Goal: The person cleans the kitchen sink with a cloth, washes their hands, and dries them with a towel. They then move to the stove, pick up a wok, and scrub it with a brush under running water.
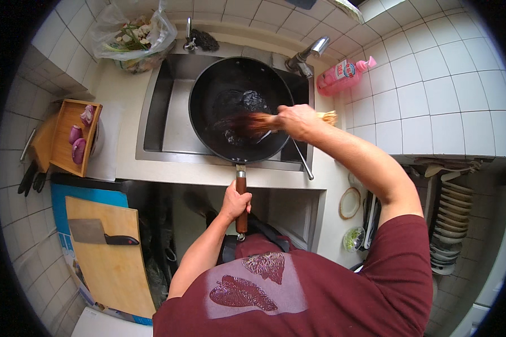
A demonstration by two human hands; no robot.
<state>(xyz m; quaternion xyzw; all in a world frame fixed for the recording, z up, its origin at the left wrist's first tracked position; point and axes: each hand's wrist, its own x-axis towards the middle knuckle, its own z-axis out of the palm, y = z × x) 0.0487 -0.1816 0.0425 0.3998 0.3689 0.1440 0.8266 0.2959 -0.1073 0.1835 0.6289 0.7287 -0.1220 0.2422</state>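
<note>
A black wok [219, 84] rests over the steel sink [179, 113], with a little water in its bottom. My left hand [236, 201] is closed around the wok's wooden handle [241, 219], just in front of the counter edge. Over the right side of the wok, my right hand [297, 120] grips a bundled-fibre wok brush [265, 121]; its bristle end is blurred against the wok's inner surface, and its pale other end sticks out beyond the hand. A thin metal rod [304, 161] leans across the sink's front right rim, partly hidden by the wok.
Behind the sink stand a faucet [301, 61], a second small tap [189, 38] and a dark scrubber [205, 41]. A pink pump bottle [341, 78] is at right, a bag of food scraps [137, 40] at back left. A cleaver [88, 231] lies on a wooden board [109, 269] at left.
</note>
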